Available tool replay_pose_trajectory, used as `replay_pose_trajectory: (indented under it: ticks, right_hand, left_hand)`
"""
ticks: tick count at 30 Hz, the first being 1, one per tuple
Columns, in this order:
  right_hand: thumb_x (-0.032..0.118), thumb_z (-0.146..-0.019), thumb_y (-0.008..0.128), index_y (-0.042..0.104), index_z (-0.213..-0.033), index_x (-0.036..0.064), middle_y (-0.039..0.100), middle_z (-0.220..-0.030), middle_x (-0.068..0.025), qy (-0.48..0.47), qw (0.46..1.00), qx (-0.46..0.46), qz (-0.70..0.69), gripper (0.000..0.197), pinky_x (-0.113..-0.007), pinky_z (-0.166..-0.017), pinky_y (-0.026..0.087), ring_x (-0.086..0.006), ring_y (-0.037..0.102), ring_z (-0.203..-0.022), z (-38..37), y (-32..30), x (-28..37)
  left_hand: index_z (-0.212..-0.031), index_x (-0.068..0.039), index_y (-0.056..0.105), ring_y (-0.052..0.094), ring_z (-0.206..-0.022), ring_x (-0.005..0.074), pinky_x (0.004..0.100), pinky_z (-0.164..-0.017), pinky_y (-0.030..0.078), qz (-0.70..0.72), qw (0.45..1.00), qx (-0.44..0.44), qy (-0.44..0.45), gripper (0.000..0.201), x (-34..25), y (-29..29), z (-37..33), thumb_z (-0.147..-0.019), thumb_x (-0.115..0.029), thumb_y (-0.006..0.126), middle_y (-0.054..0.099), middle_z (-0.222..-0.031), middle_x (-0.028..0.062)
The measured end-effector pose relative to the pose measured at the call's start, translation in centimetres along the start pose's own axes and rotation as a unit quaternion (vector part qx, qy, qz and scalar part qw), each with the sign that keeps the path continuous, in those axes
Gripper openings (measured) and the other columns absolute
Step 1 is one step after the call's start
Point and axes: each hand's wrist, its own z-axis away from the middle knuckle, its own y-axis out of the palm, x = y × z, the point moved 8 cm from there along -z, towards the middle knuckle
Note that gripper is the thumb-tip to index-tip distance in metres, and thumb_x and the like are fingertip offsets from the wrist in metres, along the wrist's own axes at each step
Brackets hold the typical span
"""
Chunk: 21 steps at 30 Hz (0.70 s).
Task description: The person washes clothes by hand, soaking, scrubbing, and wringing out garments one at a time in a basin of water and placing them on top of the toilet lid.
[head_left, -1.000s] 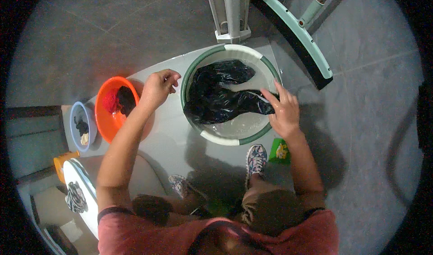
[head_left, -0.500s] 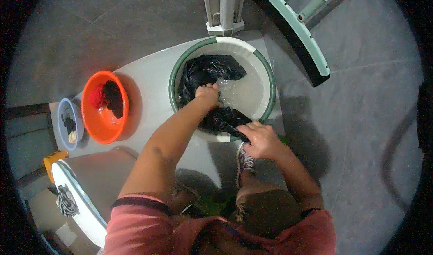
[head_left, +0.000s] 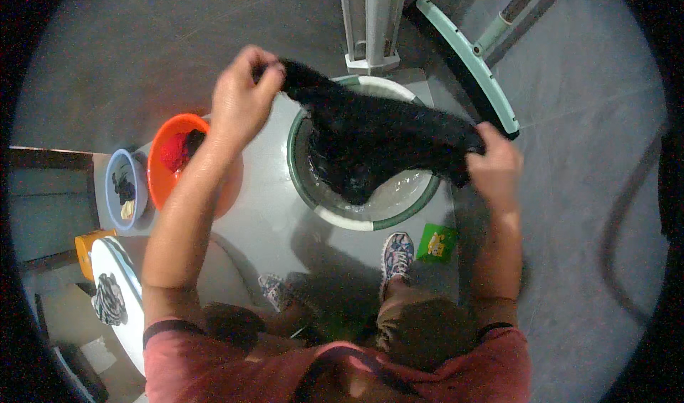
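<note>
A wet black garment (head_left: 385,128) is stretched out between my two hands above a round tub (head_left: 324,214) with a green and white rim. Its kind of garment does not show. My left hand (head_left: 246,93) pinches one end, up and left of the tub. At the other end, beyond the tub's right rim, my right hand (head_left: 495,162) grips the cloth. The middle of the garment sags over the tub and hides much of the greyish water (head_left: 402,189) inside.
To the left stand an orange basin (head_left: 158,182) with red and dark cloth and a small blue basin (head_left: 117,214) with cloth. A squeegee broom (head_left: 474,64) lies at the upper right. A green packet (head_left: 436,243) lies beside my shoe (head_left: 397,257). A white metal stand (head_left: 374,61) rises behind the tub.
Both hands have lifted the black garment out of the water and spread it. My left hand went up and left, my right hand up and right.
</note>
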Motion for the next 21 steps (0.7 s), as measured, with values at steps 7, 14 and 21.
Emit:
replay_pose_trajectory:
  ticks: [7,14,21]
  right_hand:
    - [0.015,-0.087,0.051,0.055,-0.112,-0.0053,0.062,-0.103,-0.0149,0.020,0.804,-0.279,-0.525,0.032,-0.035,-0.086,0.049,-0.0252,0.061,-0.093,-2.5,-12.1,3.4]
    - [0.000,-0.059,0.062,0.059,-0.102,0.0074,0.062,-0.101,-0.0115,-0.070,0.939,0.008,-0.336,0.044,-0.033,-0.085,0.046,-0.0258,0.061,-0.095,-2.1,0.5,5.5]
    - [0.014,-0.060,0.072,0.050,-0.110,0.0045,0.050,-0.102,-0.0149,-0.088,0.959,0.259,-0.079,0.056,-0.045,-0.089,0.040,-0.0341,0.048,-0.101,7.2,24.1,5.9]
  left_hand:
    - [-0.093,-0.003,0.054,0.061,-0.083,0.0218,0.0307,-0.081,0.047,-0.041,0.960,-0.216,0.175,0.024,-10.2,-10.4,-1.2,-0.094,-0.025,0.045,0.064,-0.092,0.0128]
    - [-0.103,-0.008,0.054,0.055,-0.093,0.0176,0.0316,-0.084,0.045,0.127,0.985,0.055,0.107,0.040,-2.8,1.6,1.7,-0.075,-0.029,0.074,0.056,-0.097,0.0060]
    - [-0.112,-0.010,0.054,0.054,-0.102,0.0294,0.0390,-0.087,0.044,-0.219,0.907,0.357,0.033,0.057,12.8,22.3,14.9,-0.066,-0.034,0.077,0.052,-0.107,0.0111]
